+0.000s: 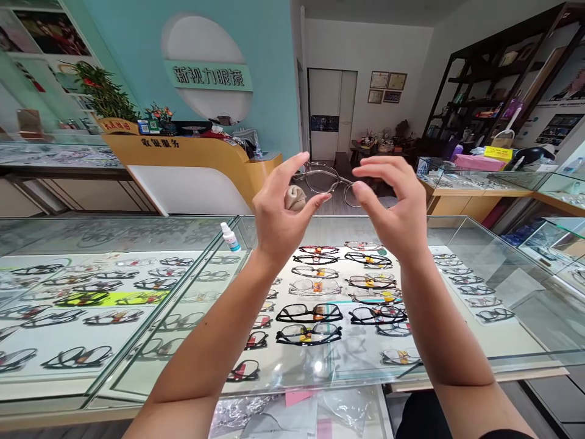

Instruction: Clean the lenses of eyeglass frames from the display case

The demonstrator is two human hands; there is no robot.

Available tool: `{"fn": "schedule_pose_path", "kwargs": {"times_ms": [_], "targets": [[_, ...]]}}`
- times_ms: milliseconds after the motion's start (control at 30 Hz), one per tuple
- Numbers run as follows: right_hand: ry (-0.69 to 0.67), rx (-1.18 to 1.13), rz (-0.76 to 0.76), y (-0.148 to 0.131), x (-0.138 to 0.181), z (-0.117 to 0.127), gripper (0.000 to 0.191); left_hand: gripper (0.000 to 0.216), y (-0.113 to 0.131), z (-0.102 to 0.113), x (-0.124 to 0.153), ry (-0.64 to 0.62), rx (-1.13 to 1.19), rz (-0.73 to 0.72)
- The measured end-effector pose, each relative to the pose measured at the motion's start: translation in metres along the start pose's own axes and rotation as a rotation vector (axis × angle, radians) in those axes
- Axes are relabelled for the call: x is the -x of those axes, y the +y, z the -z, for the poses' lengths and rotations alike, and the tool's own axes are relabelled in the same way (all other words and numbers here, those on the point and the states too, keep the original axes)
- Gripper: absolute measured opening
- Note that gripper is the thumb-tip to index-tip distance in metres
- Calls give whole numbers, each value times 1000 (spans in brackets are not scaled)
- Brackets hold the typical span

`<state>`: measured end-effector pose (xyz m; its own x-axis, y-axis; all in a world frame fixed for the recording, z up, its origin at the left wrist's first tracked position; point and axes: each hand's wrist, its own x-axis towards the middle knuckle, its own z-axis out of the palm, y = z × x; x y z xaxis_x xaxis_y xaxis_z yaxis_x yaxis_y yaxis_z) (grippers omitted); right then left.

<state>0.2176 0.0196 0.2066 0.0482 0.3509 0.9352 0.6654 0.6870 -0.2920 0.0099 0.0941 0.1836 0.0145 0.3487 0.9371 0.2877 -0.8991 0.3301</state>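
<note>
Clear-lensed and thin-rimmed, a pair of round eyeglasses (pixel 322 177) is held up between a person's two bare hands in an optical shop, above a glass display case (pixel 292 383). The left hand (pixel 280 210) grips the pair at the person's left, forefinger at the upper rim and thumb at the lower, so that the left lens sits just beyond the gap between them; a crumpled beige cloth (pixel 295 198) is tucked against the palm. At the other end, the right hand (pixel 398 204) pinches the pair, its thumb covering part of the right lens and its other fingers bent above; the exact contact behind the thumb is hidden. Below the hands and well apart from them, rows of spectacle frames (pixel 309 333), many black and some tagged in orange or yellow, line the case. A white spray bottle (pixel 230 237) with a blue label stands to the left of the left wrist. Beyond are a curved counter (pixel 192 177) with a white panel, a teal wall (pixel 272 67) with a round sign (pixel 208 76), and a dark shelving unit (pixel 475 80) at right.
</note>
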Motion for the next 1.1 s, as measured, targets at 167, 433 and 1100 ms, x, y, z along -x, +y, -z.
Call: {"fn": "schedule_pose_path", "kwargs": {"times_ms": [167, 433, 1100], "targets": [[-146, 37, -33, 4, -2, 2, 11, 68, 12, 6, -3, -64, -101, -125], [-317, -289, -151, 5, -6, 15, 19, 66, 28, 23, -8, -177, 16, -48], [-451, -585, -492, 7, -8, 14, 17, 77, 19, 20, -13, -291, 249, 158]]}}
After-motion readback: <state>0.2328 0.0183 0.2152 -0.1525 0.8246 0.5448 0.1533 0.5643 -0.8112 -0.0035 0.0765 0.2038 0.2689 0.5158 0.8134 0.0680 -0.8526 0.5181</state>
